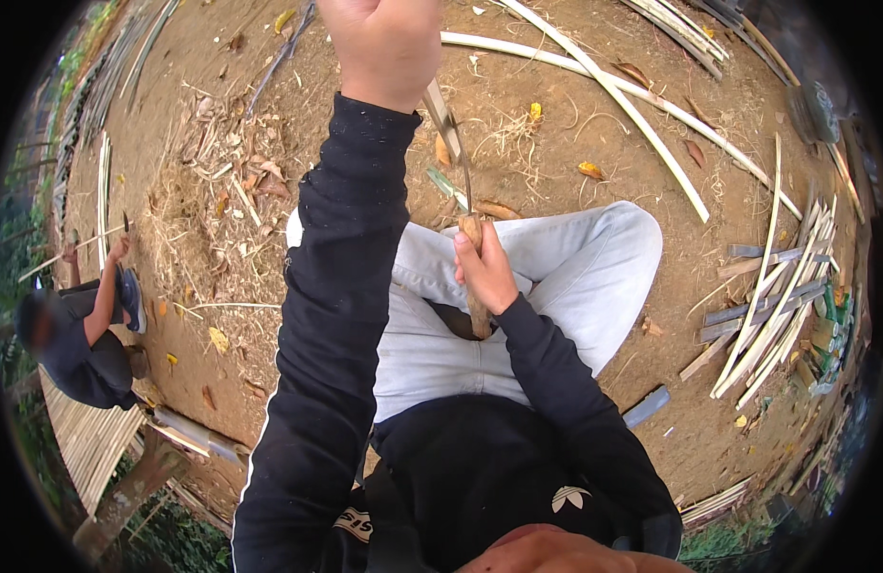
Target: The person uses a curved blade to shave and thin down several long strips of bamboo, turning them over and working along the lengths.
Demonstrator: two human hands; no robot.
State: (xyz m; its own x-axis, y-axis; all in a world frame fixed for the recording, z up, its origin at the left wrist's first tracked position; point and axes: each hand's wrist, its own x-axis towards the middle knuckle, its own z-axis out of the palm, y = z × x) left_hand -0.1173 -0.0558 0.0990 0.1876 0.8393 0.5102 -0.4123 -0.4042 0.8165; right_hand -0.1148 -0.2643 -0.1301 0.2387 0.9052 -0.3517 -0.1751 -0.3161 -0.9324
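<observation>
My right hand (486, 268) is wrapped round the long wooden handle of a knife (474, 232), in front of my crossed legs in light grey trousers (594, 272). From the handle the thin neck and blade run up and away, passing beside my left wrist. My left arm is stretched far forward, and my left hand (389, 50) is curled closed at the top edge. Its fingers are partly cut off by the frame, so whatever it grips is hidden. A short green strip (447, 188) lies on the ground beside the blade.
Long pale bamboo strips (642, 95) cross the soil ahead. A pile of split strips (785, 296) lies at right. Wood shavings (208, 191) cover the ground at left, where another person (84, 325) crouches holding a stick. A dark flat blade-like piece (646, 407) lies by my right elbow.
</observation>
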